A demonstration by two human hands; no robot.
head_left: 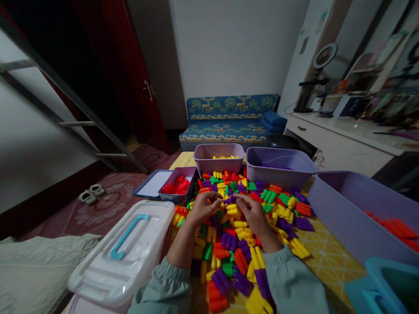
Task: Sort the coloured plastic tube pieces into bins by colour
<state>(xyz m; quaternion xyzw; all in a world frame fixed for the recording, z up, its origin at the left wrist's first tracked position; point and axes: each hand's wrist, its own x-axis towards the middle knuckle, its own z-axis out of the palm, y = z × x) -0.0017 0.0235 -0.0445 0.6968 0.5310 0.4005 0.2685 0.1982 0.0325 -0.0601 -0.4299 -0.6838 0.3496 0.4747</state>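
A small purple plastic block is between the fingertips of my two hands, above the middle of a heaped pile of toy blocks. My left hand pinches toward its left end, fingers bent. At the other end, the thumb and fingers of my right hand are closed on it. Beneath both hands spread many tube-shaped blocks in yellow, red, green, orange and purple, among them a yellow block just under the fingertips. Some blocks are joined in rows.
Behind the pile stand a bin with yellow blocks and a bin with purple ones. A larger bin with orange-red blocks is at right. At left are a small bin of red blocks and a clear lid with a blue handle.
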